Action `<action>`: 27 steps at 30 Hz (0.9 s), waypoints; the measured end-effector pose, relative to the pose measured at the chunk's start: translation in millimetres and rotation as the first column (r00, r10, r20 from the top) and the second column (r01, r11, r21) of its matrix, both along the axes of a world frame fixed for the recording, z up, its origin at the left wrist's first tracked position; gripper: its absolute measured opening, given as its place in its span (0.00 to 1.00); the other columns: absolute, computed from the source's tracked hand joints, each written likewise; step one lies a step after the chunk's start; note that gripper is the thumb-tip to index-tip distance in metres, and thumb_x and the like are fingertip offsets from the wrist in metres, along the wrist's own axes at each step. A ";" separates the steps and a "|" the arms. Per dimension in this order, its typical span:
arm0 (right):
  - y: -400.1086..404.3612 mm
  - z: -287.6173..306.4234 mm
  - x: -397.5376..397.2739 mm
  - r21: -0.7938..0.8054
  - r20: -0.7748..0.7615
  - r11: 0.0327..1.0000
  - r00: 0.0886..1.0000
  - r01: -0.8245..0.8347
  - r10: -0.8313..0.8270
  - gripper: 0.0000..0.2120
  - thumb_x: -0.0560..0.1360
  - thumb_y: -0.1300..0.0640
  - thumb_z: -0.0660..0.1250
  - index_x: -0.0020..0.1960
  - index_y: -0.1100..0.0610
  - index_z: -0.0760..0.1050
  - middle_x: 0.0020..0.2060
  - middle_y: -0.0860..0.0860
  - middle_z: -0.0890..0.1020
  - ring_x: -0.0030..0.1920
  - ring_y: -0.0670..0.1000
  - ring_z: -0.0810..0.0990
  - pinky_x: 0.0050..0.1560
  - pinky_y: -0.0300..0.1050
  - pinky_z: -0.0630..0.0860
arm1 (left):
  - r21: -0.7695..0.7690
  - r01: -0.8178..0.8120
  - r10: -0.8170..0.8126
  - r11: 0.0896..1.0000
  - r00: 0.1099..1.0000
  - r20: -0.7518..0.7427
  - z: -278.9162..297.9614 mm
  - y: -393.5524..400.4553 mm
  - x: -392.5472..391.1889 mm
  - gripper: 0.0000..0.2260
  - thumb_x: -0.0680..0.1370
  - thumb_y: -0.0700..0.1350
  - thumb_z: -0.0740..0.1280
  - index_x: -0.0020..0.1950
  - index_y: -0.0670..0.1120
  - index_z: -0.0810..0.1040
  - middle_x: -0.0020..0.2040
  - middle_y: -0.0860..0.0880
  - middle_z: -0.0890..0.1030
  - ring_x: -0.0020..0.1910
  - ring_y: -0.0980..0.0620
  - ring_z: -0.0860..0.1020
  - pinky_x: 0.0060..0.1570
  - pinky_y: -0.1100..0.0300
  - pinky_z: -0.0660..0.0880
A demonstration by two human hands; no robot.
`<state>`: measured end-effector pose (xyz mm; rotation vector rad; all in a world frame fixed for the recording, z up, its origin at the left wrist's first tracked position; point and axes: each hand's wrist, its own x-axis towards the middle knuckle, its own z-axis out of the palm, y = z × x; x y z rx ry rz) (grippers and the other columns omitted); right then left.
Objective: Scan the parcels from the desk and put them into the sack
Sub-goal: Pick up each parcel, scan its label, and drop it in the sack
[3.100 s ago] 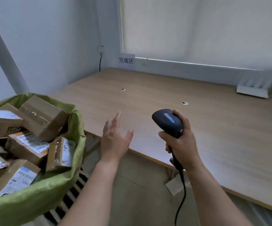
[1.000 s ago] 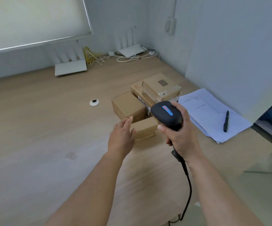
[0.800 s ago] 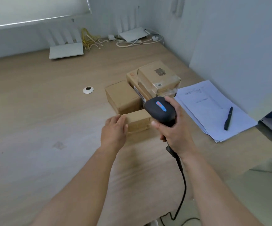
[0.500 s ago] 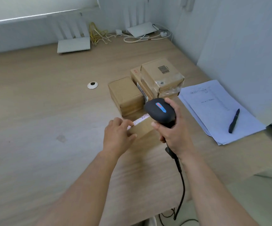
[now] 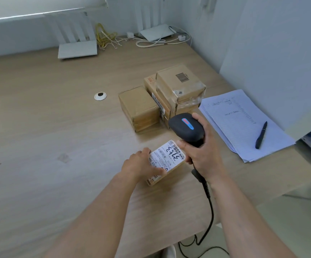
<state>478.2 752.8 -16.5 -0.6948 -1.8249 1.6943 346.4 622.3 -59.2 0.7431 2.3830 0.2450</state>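
My left hand point(image 5: 141, 165) gripped the labelled parcel point(image 5: 166, 162) at six o'clock of the stack point(image 5: 162, 97), right hand point(image 5: 200, 151) clenched round the scanner point(image 5: 187, 128) — scanning step, I judged — aim at the barcode next.

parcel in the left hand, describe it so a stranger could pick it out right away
On the wooden desk, nearest the person, a small brown parcel sits between the left hand and the right hand holding the black scanner. Unlike the parcels stacked behind it, its top carries a big white shipping label.
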 end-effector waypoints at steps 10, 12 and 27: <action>-13.5 15.1 1.9 0.010 -0.021 1.000 1.000 0.014 -0.014 0.34 0.72 0.66 0.75 0.69 0.40 0.67 0.50 0.44 0.79 0.27 0.42 0.75 0.27 0.37 0.73 | 0.166 -0.189 0.164 0.968 0.974 0.155 23.3 -7.8 -8.9 0.18 0.73 0.49 0.72 0.51 0.48 0.63 0.50 0.48 0.80 0.44 0.50 0.80 0.46 0.51 0.79; -18.9 19.9 -0.4 0.015 -0.034 1.000 0.999 0.020 -0.020 0.35 0.71 0.66 0.75 0.69 0.39 0.68 0.50 0.41 0.79 0.28 0.41 0.76 0.27 0.38 0.73 | 0.274 -0.389 0.301 0.880 0.901 0.313 30.0 -20.8 -15.6 0.19 0.75 0.43 0.70 0.58 0.47 0.63 0.54 0.45 0.79 0.44 0.48 0.81 0.44 0.50 0.80; -103.3 50.2 -52.1 -0.061 -0.159 0.978 0.969 -0.200 0.188 0.33 0.71 0.70 0.73 0.65 0.38 0.71 0.42 0.49 0.82 0.24 0.53 0.72 0.25 0.44 0.71 | 0.648 -0.706 0.464 0.285 0.693 0.552 80.5 -138.5 -83.2 0.20 0.74 0.37 0.71 0.64 0.46 0.72 0.52 0.49 0.82 0.50 0.50 0.81 0.47 0.55 0.77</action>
